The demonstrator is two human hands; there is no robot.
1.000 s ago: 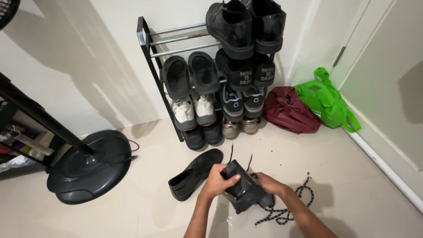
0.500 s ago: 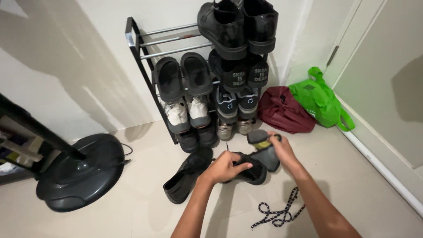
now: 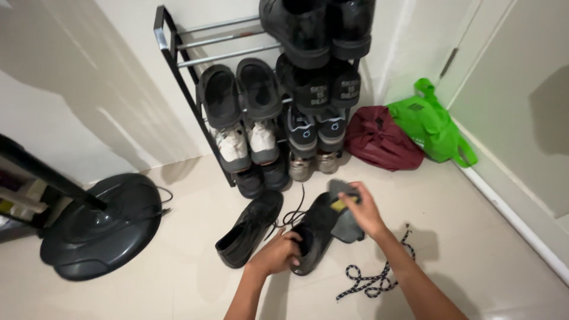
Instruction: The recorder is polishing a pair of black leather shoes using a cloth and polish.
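My left hand (image 3: 278, 255) grips the heel end of a black lace-up shoe (image 3: 317, 228) that rests on the tiled floor. My right hand (image 3: 366, 212) holds a dark grey insole (image 3: 345, 220) with a yellow patch, just to the right of that shoe. A second black shoe (image 3: 249, 228) lies on the floor to the left, its opening toward me. The black lace (image 3: 291, 214) of the held shoe trails between the two shoes.
A black metal shoe rack (image 3: 178, 65) full of shoes and sandals stands against the wall. A maroon bag (image 3: 379, 141) and a green bag (image 3: 430, 121) sit in the corner. A fan base (image 3: 101, 228) stands left. A patterned loose lace (image 3: 373, 278) lies near my right arm.
The black shoe has been lowered onto the floor. My left hand has slid to its heel. My right hand pulled the insole out and holds it beside the shoe.
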